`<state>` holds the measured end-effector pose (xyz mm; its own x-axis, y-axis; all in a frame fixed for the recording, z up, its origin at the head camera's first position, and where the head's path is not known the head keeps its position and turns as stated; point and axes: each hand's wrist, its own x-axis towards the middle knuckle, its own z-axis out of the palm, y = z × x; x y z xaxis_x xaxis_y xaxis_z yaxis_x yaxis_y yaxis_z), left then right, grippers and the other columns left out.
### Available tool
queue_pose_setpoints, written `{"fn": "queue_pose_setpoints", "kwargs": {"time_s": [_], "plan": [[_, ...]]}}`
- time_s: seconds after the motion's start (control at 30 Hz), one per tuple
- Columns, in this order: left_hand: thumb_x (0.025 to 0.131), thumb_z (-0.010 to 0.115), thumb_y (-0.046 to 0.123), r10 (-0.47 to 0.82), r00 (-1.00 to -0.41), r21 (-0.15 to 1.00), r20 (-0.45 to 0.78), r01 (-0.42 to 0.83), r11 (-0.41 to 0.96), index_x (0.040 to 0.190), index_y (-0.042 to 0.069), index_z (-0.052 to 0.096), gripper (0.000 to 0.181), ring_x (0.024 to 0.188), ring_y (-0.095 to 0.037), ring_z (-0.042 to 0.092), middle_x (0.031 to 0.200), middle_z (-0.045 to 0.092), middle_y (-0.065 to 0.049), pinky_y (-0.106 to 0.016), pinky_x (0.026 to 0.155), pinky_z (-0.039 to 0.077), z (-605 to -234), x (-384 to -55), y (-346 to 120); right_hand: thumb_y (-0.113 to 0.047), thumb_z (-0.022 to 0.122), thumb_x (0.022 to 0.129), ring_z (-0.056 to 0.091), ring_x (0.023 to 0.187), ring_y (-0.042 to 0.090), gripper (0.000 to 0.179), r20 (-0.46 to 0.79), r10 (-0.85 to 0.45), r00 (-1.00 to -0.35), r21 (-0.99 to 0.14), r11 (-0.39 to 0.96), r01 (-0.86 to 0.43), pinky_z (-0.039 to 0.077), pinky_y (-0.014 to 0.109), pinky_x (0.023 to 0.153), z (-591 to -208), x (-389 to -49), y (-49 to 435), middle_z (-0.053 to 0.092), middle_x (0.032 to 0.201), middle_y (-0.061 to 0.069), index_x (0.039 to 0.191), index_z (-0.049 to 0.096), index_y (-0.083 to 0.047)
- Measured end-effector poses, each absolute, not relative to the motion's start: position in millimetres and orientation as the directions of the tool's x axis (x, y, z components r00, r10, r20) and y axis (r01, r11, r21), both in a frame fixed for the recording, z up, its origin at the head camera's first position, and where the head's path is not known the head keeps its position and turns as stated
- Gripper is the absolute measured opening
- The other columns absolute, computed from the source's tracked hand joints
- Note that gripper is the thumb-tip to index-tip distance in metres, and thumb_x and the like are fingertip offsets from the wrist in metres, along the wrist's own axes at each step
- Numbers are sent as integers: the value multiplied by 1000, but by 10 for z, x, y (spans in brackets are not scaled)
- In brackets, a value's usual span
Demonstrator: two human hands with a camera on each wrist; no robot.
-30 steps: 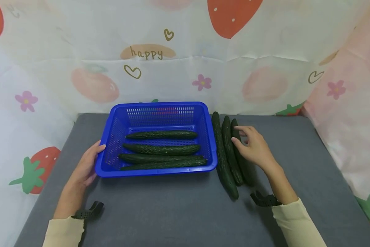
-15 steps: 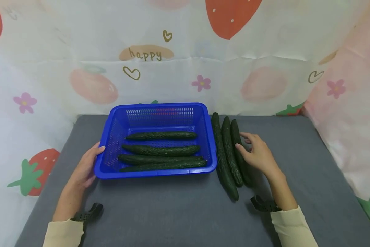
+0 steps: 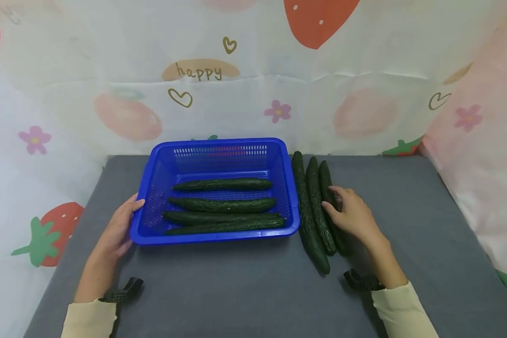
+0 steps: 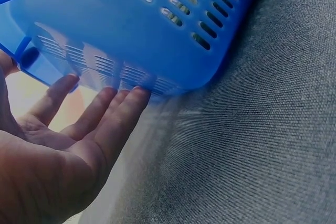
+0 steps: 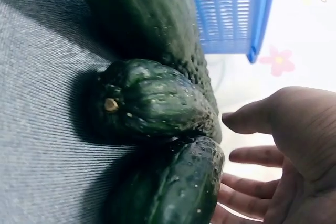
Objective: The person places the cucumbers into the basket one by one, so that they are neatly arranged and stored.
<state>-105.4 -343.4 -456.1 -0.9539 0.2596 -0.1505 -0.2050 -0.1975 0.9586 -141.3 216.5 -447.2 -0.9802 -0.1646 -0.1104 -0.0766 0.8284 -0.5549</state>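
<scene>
A blue plastic basket stands on the grey tabletop with several dark green cucumbers lying crosswise in it. At its left end my left hand holds it, thumb over the rim and fingertips against the slotted outer wall. To the right of the basket, 3 more cucumbers lie side by side, pointing away from me. My right hand is over the rightmost cucumber, thumb toward its left side and fingers toward its right. In the right wrist view the thumb and fingers are spread just above the cucumbers.
The grey table reaches back to a white curtain printed with fruit and flowers. That curtain also runs along both sides. A black strap mount sits on each wrist.
My right hand has shifted slightly toward me along the rightmost cucumber, thumb staying close to it. My left hand and the basket have stayed put.
</scene>
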Motion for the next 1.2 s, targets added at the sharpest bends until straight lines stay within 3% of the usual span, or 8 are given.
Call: {"fn": "queue_pose_setpoints", "kwargs": {"time_s": [0.53,0.73,1.03,1.2], "plan": [[116,38,26,248,-954,955,-168,-220,-200,143,25,49,29,107,-11,76,122,76,7,-32,85,65,-4574,-1055,-3423,-33,60,106,63,122,47,66,-195,-118,-974,-503,864,-4,53,65,93,-4478,-1419,2195,59,143,31,158,41,3],[116,38,26,252,-953,955,-170,-223,-196,143,25,48,29,107,-12,77,122,76,7,-33,84,66,-4566,-1066,-3405,-36,63,103,65,121,45,70,-259,-53,-964,-479,874,81,53,65,94,-4452,-1423,2172,64,142,28,158,42,0],[116,36,23,268,-950,949,-158,-221,-226,144,24,48,30,106,-12,77,121,76,5,-33,84,66,-4568,-1056,-3414,-36,71,96,62,127,47,80,-312,-58,-948,-456,885,96,52,66,94,-4421,-1419,2212,59,148,30,160,39,-1],[116,37,23,266,-951,950,-155,-218,-225,143,23,48,30,106,-12,77,121,76,5,-32,84,66,-4572,-1060,-3415,-34,70,98,60,128,50,78,-344,-76,-936,-463,881,98,51,67,97,-4386,-1417,2257,56,150,32,160,38,2]]}}
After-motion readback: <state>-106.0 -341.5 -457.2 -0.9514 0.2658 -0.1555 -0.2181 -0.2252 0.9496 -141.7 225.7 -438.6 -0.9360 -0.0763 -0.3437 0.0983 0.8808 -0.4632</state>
